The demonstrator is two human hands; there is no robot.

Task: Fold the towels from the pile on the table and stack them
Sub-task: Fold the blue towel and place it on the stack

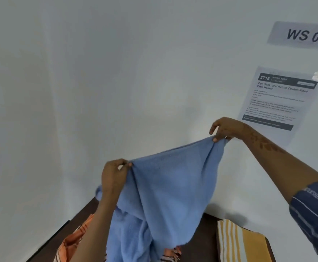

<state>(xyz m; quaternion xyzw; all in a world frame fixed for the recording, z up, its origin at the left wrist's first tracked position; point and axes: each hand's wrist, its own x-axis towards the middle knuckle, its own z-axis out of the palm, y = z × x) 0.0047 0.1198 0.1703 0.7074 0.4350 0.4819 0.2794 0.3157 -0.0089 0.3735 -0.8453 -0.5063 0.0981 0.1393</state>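
Currently, head view: left hand (114, 174) and right hand (225, 129) each pinch an upper edge of the blue towel (165, 195), lifted above the table (60, 235); orange towel (73, 241) beneath; striped folded towel (241, 241) right; judgement: find true corners, level edge, then halve.

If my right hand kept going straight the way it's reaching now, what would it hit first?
Most likely the white wall. The right hand pinches a corner of the blue towel and reaches up and forward; nothing shows between it and the wall, though depth is hard to judge.
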